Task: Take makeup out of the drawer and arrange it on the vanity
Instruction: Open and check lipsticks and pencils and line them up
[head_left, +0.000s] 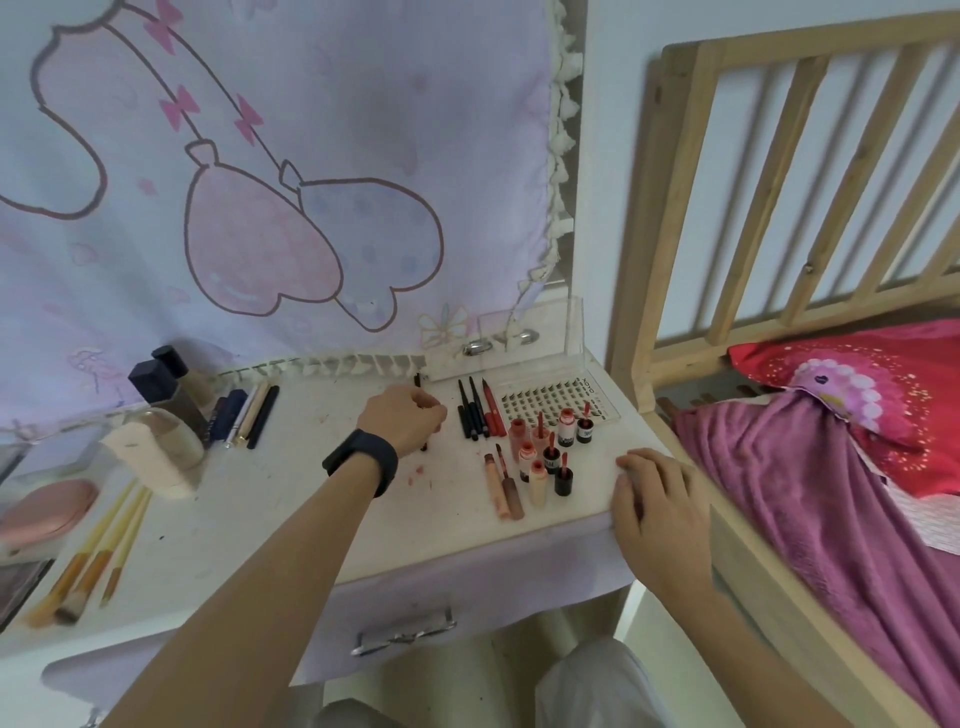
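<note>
White, scuffed table (234, 519) carries the makeup (537, 483) in rows; its lavender drawer (467, 582) looks shut below. Right hand (657, 499) rests flat on the edge. Left hand (402, 418) curls round a slim dark pencil (424, 445), apparently placing it; next, lay it parallel beside the black pencils (470, 413).

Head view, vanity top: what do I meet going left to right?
Pink compact, beige bottle, row of pens, left hand gripping a black pencil, black and red liner pencils, lip gloss tubes, right hand.
</note>
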